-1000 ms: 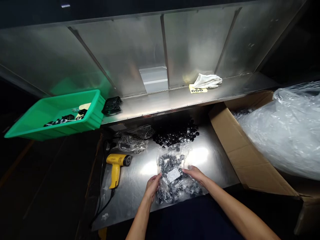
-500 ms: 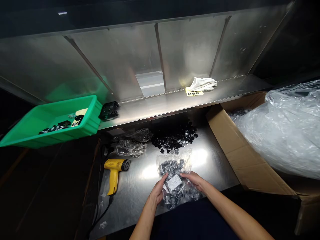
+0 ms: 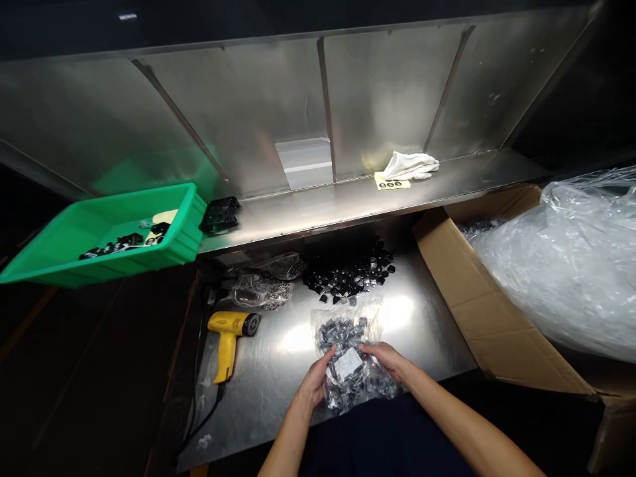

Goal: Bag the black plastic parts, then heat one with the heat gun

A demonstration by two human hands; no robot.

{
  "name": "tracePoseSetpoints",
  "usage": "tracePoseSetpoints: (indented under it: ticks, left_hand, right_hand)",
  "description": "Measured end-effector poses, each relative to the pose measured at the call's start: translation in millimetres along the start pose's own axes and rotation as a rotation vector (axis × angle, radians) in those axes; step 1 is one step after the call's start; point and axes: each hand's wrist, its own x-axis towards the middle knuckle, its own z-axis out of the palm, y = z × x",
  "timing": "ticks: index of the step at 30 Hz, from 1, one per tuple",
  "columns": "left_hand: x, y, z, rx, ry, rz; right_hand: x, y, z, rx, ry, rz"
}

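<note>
We best support the clear bag [image 3: 344, 331] evenly, left hand [image 3: 314, 383] and right hand [image 3: 390, 359] fingers clamped on its sides

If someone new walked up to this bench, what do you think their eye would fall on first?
Most likely the green bin at the far left, then the yellow heat gun lying below and to the right of it. The big heap of clear plastic in the cardboard box at the right also stands out. Low in the middle, the left hand and right hand hold a clear bag of black parts.
</note>
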Motion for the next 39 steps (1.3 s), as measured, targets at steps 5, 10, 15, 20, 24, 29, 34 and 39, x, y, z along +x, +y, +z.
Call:
tracePoseSetpoints:
  ticks: [5, 10, 15, 20, 24, 29, 34, 39]
  left_hand:
    - [3, -6, -2.2, 0.009, 0.029, 0.04]
    - [4, -11, -2.9, 0.005, 0.0, 0.06]
    - [3, -12, -1.8, 0.047, 0.018, 0.057]
    - [3, -3, 10.6, 0.204, 0.199, 0.098]
    - [-1, 11, 25.5, 0.248, 0.216, 0.239]
    - [-11, 23, 29.5, 0.166, 0.058, 0.438]
    - [-20, 14, 12.3, 0.273, 0.066, 0.307]
    - [-28, 8, -9.4, 0.199, -0.044, 0.051]
  right_hand:
    - [-2, 1, 2, 0.002, 0.026, -0.006]
    - [-6, 0, 4, 0.009, 0.032, -0.011]
    - [-7, 0, 3, 0.029, 0.021, -0.027]
    - [-3, -3, 6, 0.043, 0.026, -0.046]
    - [-5, -12, 8, 0.066, 0.036, -0.14]
    - [-10, -19, 4, 0.052, 0.059, -0.438]
    - [-15, -8, -7, -0.006, 0.097, -0.3]
    - [-29, 0, -26, -0.064, -0.003, -0.198]
